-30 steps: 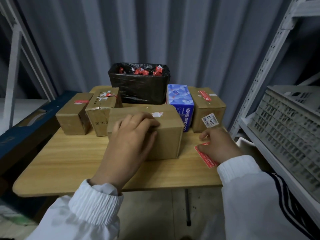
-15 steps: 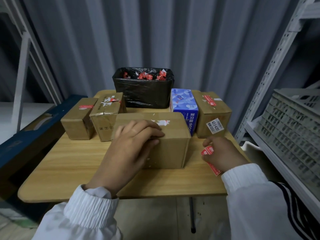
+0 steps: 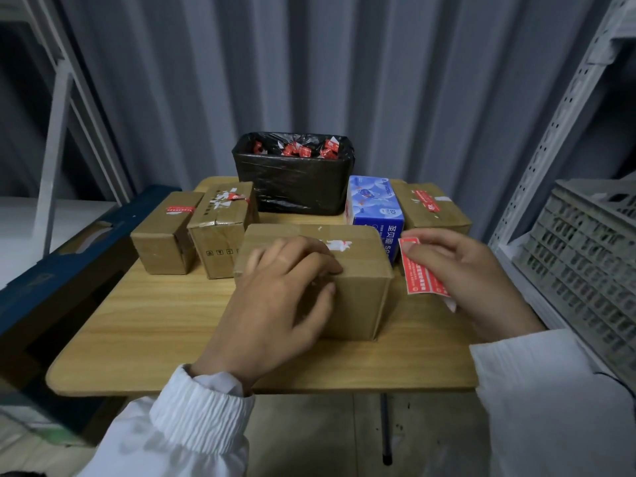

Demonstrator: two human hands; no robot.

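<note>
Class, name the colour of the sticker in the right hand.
The sticker is red with white print; head view.

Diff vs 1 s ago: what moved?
The right hand, pinching the red rectangular sticker sheet, rose from the wooden table to beside the top right corner of the front brown cardboard box. Nothing taken or released. The left hand stays on that box; the other boxes and black-lined bin unchanged.

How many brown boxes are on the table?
4. The front box, held by the left hand; the far-left box; the taped box beside it; the back-right box beside the blue tissue pack. Another might hide behind the black bin.
</note>
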